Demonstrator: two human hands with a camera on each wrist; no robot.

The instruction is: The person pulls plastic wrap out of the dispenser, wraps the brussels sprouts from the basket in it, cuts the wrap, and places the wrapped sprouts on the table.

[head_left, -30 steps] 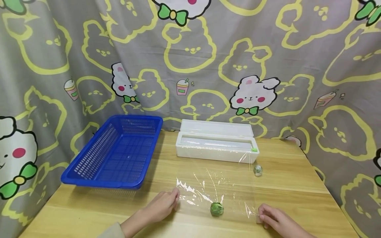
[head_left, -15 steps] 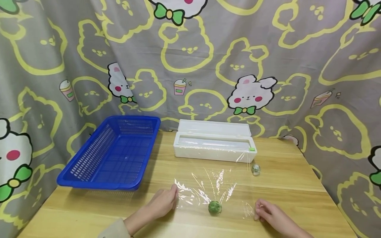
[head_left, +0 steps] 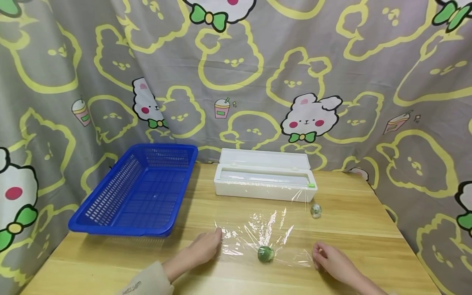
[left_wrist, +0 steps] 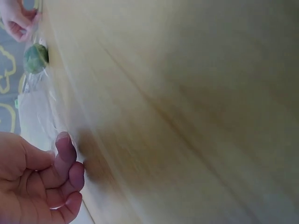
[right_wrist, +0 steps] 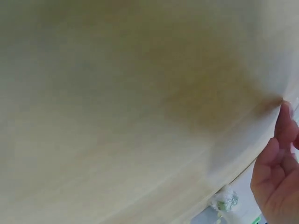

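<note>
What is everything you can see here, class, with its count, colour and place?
Clear film: 1 sheet, transparent, from box to hands
Green vegetable: 1, green, between the hands; above or below the film unclear
Small wrapped ball: 1, pale green, by the box's right end
Box: 1, white, lid open, back of table
Tab: 1, bright green, box's right end
Basket: 1, blue, left side
Table: 1, wood-coloured, underneath
Curtain: grey, yellow-outlined cartoons, behind
Sleeve: 1 clearly seen, beige, left arm
Left hand: 1, bare, pinching film's left edge
Right hand: 1, bare, pinching film's right corner
</note>
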